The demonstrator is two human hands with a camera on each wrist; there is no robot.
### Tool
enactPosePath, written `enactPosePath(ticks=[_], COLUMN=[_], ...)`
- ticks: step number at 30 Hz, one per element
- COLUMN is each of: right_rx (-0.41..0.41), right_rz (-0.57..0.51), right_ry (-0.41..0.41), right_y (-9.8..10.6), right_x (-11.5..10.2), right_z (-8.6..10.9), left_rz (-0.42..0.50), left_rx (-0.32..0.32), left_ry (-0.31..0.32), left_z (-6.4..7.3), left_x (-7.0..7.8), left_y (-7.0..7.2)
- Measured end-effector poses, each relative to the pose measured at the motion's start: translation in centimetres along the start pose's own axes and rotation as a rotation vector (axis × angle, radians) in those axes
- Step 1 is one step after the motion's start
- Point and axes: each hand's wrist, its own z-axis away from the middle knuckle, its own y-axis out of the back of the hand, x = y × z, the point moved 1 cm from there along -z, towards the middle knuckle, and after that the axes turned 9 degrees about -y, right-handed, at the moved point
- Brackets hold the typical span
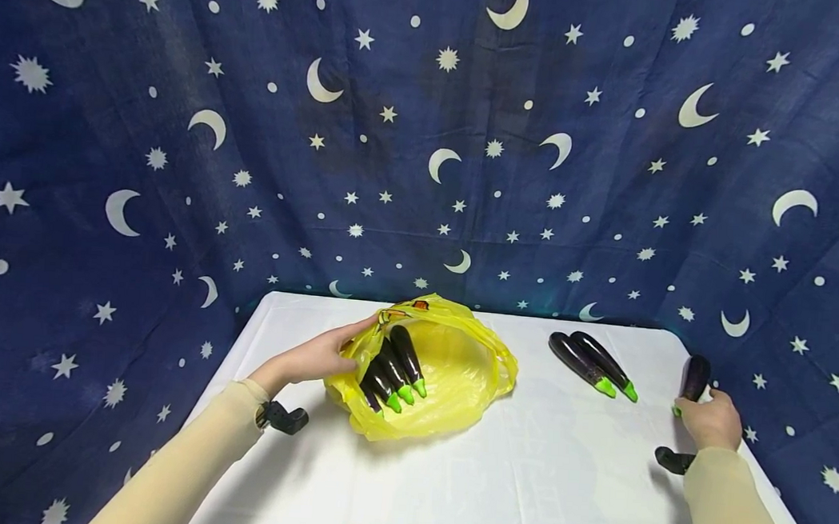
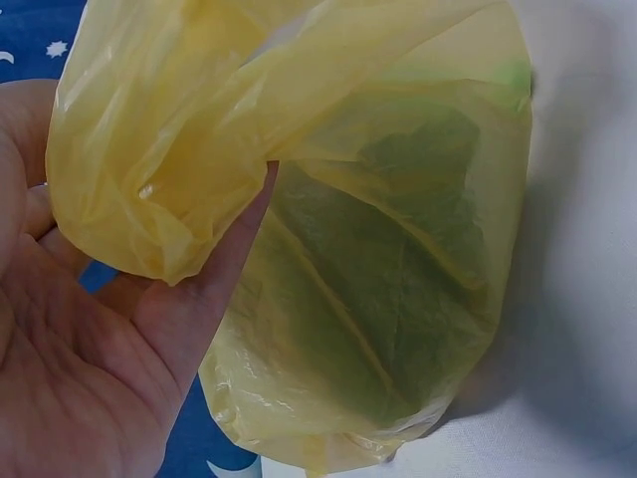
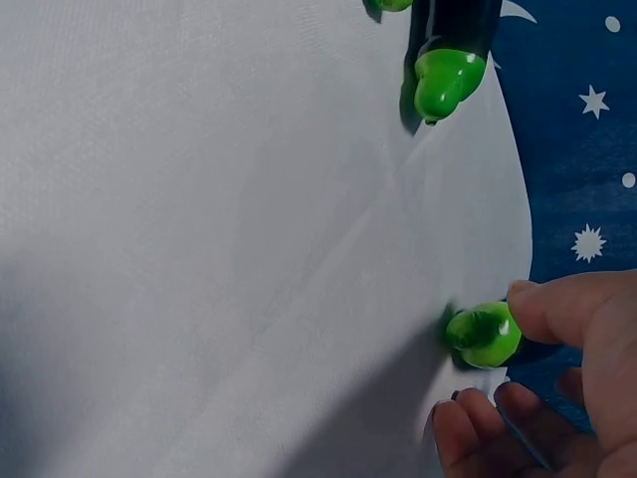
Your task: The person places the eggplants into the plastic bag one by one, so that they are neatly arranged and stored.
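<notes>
In the head view my left hand (image 1: 316,355) grips the near-left rim of a yellow plastic bag (image 1: 453,412), whose mouth gapes toward me. Several dark eggplants (image 1: 405,352) with green caps lie side by side inside it. The left wrist view shows the thin bag (image 2: 398,289) draped over part of the left hand (image 2: 90,358), with dark shapes showing through. At the table's right edge, my right hand (image 1: 714,420) is at a single eggplant (image 1: 696,377). In the right wrist view its thumb touches the green cap (image 3: 485,336), while the other fingers stand apart from it.
Two more eggplants (image 1: 581,362) lie together between the bag and my right hand, caps toward me. A white cloth covers the table (image 1: 521,485). Dark blue star-and-moon fabric (image 1: 427,134) rises behind and at both sides.
</notes>
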Motion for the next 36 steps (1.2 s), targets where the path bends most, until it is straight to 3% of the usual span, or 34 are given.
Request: enactPosePath(ticks=[7, 15, 24, 36], right_rx=[0.024, -0.009, 0.050, 0.076], right_rz=[0.036, 0.037, 0.086, 0.067], right_ry=[0.052, 0.012, 0.067, 0.066], right_y=[-0.16, -0.32, -0.46, -0.60], right_x=[-0.07, -0.18, -0.09, -0.21], right_z=[-0.04, -0.34, -0.40, 0.18], left_rz=[-0.002, 0.008, 0.010, 0.021], left_rx=[0.002, 0.000, -0.001, -0.006], left_ry=[0.001, -0.007, 0.009, 0.021], left_z=[-0.09, -0.23, -0.16, -0.05], left_x=[-0.21, -0.34, -0.16, -0.17], left_y=[0.02, 0.08, -0.03, -0.05])
